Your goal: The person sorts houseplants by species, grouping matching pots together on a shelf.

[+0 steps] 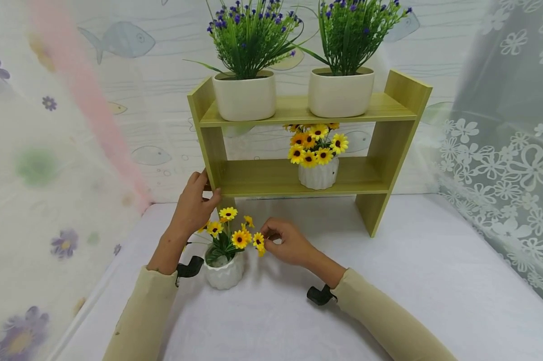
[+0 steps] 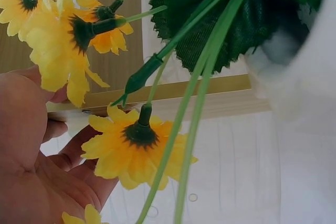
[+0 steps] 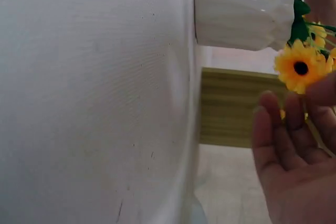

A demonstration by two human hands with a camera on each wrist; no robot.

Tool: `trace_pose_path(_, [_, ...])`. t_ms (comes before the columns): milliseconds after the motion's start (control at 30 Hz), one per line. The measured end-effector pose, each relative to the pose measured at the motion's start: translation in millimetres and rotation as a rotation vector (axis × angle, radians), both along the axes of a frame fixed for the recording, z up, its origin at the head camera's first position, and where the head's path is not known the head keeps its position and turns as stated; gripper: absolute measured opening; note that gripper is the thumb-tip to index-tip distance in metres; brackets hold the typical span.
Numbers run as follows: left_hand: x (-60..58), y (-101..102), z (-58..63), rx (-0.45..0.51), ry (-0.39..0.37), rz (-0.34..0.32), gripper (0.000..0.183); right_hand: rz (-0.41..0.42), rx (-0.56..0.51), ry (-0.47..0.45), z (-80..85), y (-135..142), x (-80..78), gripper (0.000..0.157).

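Note:
My left hand (image 1: 193, 203) grips the left side panel of a two-tier wooden shelf (image 1: 305, 193), its thumb at the front edge and its other fingers partly hidden behind the panel. Just in front stands a white ribbed pot (image 1: 224, 275) of artificial yellow daisies (image 1: 240, 239). In the left wrist view, a drooping daisy (image 2: 142, 150) overlaps the left hand's fingers. My right hand (image 1: 289, 241) pinches one daisy (image 1: 258, 240) at the bunch's right side between thumb and forefinger. The right wrist view shows that hand's other fingers (image 3: 289, 135) loosely bent below the bloom.
On the shelf's top board stand two cream planters (image 1: 245, 98) of purple-flowered greenery (image 1: 248, 45). A second white pot (image 1: 318, 174) with yellow daisies sits on the lower board. White cloth (image 1: 298, 321) covers the table; patterned curtains (image 1: 501, 190) hang around it.

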State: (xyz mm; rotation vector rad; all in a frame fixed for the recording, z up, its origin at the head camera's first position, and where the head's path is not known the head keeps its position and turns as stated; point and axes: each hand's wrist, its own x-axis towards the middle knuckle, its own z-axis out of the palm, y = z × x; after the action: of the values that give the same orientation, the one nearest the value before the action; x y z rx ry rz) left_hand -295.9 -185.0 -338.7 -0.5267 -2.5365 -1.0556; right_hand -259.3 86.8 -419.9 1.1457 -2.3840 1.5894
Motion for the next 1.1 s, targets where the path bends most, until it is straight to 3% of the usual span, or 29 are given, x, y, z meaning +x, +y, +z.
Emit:
trace_pose_path(233, [-1.5, 1.2, 3.0, -0.004, 0.006, -0.001, 0.066, 0.104, 0.172, -0.064, -5.7, -2.0, -0.8, 0.022])
trace_pose_path(467, [-1.8, 3.4, 4.7, -0.009, 0.011, -0.006, 0.065, 0.154, 0.246, -0.152, -10.1, 1.7, -5.3, 0.019])
trace_pose_path(633, [-1.3, 3.5, 5.3, -0.012, 0.009, 0.004, 0.065, 0.242, 0.282, -0.178, -10.5, 3.7, -6.6, 0.024])
trace_pose_path(833, [0.1, 2.3, 4.1, -0.006, 0.002, 0.006, 0.064, 0.353, 0.307, -0.181, -7.9, -0.9, -4.2, 0.039])
trace_pose_path(1100, [2.9, 1.2, 2.5, -0.007, -0.005, 0.012, 0.064, 0.336, 0.263, -0.220, -8.8, -5.2, 5.3, 0.066])
